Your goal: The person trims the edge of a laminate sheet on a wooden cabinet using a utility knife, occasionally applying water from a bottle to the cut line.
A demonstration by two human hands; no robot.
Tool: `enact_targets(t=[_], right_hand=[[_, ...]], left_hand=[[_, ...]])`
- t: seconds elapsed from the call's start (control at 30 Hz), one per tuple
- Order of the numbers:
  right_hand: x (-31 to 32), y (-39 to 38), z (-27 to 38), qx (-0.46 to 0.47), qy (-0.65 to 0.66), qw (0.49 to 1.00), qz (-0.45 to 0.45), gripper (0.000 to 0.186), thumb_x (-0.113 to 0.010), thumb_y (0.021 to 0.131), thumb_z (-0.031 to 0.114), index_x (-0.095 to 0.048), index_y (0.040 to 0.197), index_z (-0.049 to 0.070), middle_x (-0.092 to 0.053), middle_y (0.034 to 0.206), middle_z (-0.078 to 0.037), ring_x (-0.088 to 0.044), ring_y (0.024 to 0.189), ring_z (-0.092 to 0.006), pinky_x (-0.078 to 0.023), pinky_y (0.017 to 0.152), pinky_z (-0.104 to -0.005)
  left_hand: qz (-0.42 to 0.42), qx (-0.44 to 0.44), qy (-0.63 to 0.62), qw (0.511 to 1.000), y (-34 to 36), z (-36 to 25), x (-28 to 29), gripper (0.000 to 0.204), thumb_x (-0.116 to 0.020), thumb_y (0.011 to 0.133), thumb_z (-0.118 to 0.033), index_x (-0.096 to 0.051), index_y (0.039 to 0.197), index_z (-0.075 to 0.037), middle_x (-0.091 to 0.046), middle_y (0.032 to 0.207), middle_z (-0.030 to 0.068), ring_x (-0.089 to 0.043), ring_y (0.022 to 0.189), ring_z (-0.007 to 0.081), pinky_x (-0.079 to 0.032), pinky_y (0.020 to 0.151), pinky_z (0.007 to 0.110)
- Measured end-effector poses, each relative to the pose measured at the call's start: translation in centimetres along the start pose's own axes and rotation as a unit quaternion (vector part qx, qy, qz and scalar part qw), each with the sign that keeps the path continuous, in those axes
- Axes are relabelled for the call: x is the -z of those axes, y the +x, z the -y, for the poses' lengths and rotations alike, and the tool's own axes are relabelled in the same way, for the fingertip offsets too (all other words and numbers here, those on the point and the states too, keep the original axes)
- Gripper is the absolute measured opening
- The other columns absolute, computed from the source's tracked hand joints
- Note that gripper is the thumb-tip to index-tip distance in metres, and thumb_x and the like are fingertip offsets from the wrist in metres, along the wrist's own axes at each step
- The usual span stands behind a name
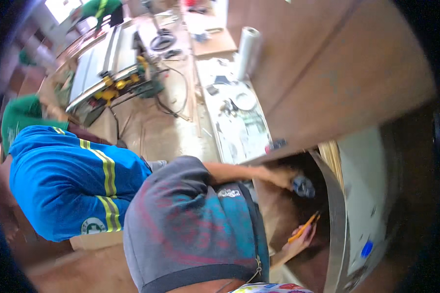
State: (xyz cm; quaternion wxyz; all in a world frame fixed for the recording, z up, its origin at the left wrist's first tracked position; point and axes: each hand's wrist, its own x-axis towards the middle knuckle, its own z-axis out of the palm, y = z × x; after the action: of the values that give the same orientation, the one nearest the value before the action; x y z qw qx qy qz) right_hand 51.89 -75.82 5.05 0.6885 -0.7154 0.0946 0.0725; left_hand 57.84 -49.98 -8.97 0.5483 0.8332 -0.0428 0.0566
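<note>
My left hand [281, 177] reaches out to the right, over a dark brown surface inside a curved panel. Its fingers are on a rounded blue-grey object [303, 186]; blur hides the kind. Lower down, my right hand [306, 238] is closed around a slim orange tool [300, 232] with a dark tip, held at a slant. The tool's exact kind is unclear. A curved panel edge [335, 215] rises just beyond both hands. My grey jacket [190, 219] fills the lower middle and covers my upper left arm.
Close on the left is a person in a blue shirt [68, 180] with reflective bands. A table saw [105, 68] stands behind. A cluttered white tabletop [220, 132] carries a white roll [249, 49]. Large brown panels [337, 63] stand at right. Another person in green [100, 9] is far back.
</note>
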Motion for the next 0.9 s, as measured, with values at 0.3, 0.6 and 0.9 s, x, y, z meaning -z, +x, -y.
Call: enact_targets(t=[0.3, 0.6, 0.9], right_hand=[[-4.7, 9.0, 1.3, 0.177, -0.066, 0.982, 0.010, 0.050, -0.059, 0.102, 0.036, -0.054, 0.140, 0.004, -0.059, 0.093, -0.005, -0.048, 0.071, -0.0111, -0.041, 0.063, -0.0229], [-7.9, 10.9, 0.3, 0.180, -0.041, 0.982, -0.036, 0.049, -0.058, 0.103, 0.037, -0.056, 0.139, 0.004, -0.059, 0.094, -0.005, -0.049, 0.072, -0.0112, -0.041, 0.063, -0.0231], [-8.8, 7.2, 0.7, 0.099, -0.024, 0.991, -0.088, 0.046, -0.057, 0.103, 0.035, -0.058, 0.138, 0.006, -0.062, 0.105, -0.009, -0.053, 0.081, -0.0146, -0.043, 0.068, -0.0249]], left_hand=[[0.058, -0.011, -0.114, 0.992, -2.9, -4.3, 4.2, 0.063, -0.082, 0.072, -0.027, -0.056, 0.122, 0.000, -0.066, 0.112, 0.0253, -0.062, 0.109, 0.0404, -0.049, 0.095, 0.049], [0.081, -0.045, -0.069, 0.993, -4.7, -2.0, 4.4, 0.071, -0.084, 0.074, -0.037, -0.055, 0.127, -0.002, -0.061, 0.124, 0.0261, -0.055, 0.122, 0.0428, -0.044, 0.103, 0.049], [0.156, 0.004, -0.063, 0.986, -5.4, -2.0, 5.3, 0.081, -0.084, 0.074, -0.042, -0.049, 0.136, -0.003, -0.060, 0.126, 0.0263, -0.054, 0.124, 0.0434, -0.043, 0.107, 0.050]])
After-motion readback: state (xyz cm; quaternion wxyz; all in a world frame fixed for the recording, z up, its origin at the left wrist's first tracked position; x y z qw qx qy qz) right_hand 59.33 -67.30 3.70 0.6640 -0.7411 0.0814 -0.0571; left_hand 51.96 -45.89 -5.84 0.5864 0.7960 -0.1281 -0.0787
